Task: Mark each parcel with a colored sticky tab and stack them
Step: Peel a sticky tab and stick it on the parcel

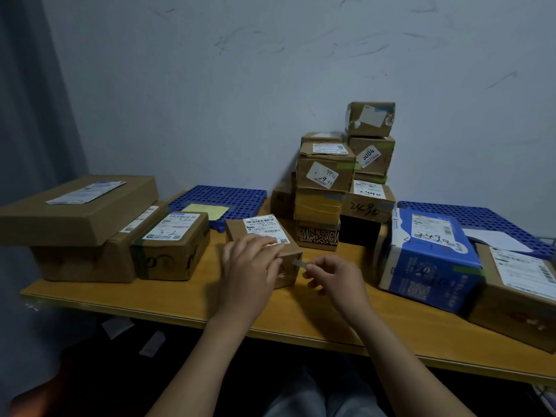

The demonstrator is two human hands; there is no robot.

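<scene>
A small brown parcel (258, 233) with a white shipping label lies on the wooden table (168, 296) in front of me. My left hand (249, 272) rests over its near top and front, fingers bent against the box. My right hand (334, 279) pinches a small pale sticky tab (299, 263) by one end, holding it at the parcel's right front corner. Behind stands a stack of parcels (346, 176) against the wall, several bearing green or blue tabs.
Left: a large flat box (78, 206) on another box, and a labelled parcel (171, 245) marked 3-2. Right: a blue parcel (430, 257) and a brown one (517, 293). Blue perforated mats (222, 197) lie at the back, one with a yellow note pad (207, 210).
</scene>
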